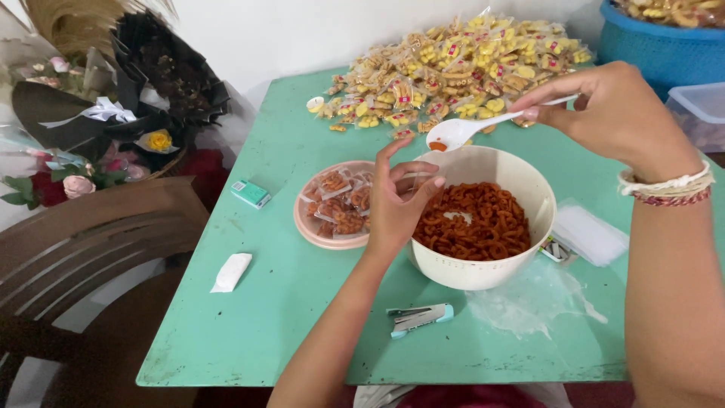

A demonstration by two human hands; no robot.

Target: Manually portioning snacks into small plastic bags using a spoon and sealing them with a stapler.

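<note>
My right hand (615, 113) holds a white plastic spoon (468, 130) with a little orange snack in its bowl, above the rim of a cream bowl (483, 276). The bowl is full of reddish-orange macaroni snack (472, 223). My left hand (396, 200) pinches a small clear plastic bag (424, 177) just under the spoon, at the bowl's left rim. Left of the bowl a pink plate (310, 227) carries several filled small packets.
A heap of yellow snack packets (453, 72) lies at the far side of the green table (287, 317). A stapler (419, 317), clear plastic sheets (589, 234), a small green box (251, 194) and a white wrapper (230, 272) lie around. A blue tub (657, 45), a wooden chair (83, 242) and flower bouquets (98, 113) surround the table.
</note>
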